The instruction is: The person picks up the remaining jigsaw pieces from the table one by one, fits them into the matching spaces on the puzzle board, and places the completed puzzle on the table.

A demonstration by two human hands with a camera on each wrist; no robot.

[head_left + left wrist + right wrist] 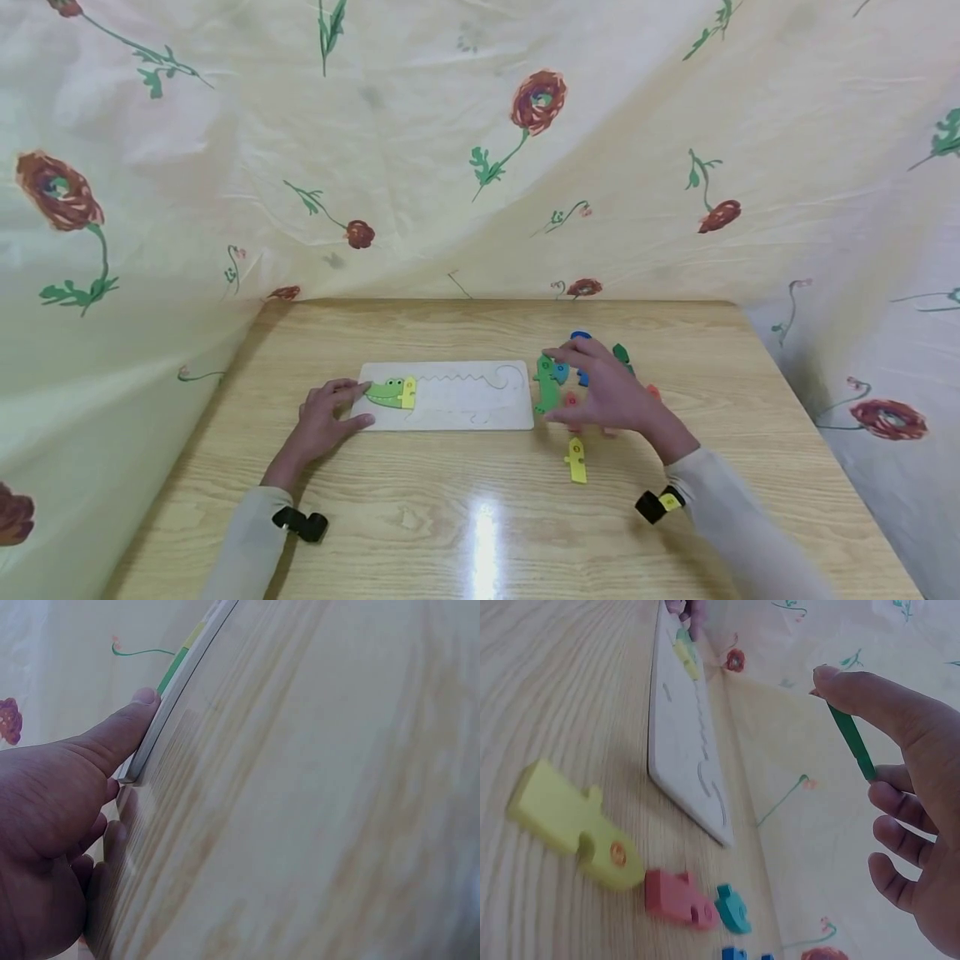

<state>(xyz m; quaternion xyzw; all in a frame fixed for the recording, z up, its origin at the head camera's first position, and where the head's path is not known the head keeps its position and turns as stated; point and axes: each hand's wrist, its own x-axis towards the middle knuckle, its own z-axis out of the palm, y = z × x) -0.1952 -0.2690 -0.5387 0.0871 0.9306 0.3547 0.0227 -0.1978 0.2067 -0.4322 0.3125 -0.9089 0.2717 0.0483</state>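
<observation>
A white puzzle board point(465, 408) with a drawn outline lies on the table. At its left end sit a green crocodile-head piece point(386, 392) and a yellow piece point(408, 392) beside it. My left hand point(324, 421) rests at that end, its thumb and forefinger touching the board; in the left wrist view the thumb point(124, 735) lies along the edge. Past the board's right end, my right hand point(611, 392) holds a green puzzle piece point(547, 392) between thumb and fingers. The right wrist view shows this green piece point(851, 742) edge-on, raised off the table.
Below the right hand lies a yellow piece point(576, 461). Near it are a red piece point(676, 900) and a teal piece point(733, 909). Blue point(581, 335) and dark green point(622, 356) pieces lie behind the hand. Flowered cloth point(420, 150) hangs beyond the table.
</observation>
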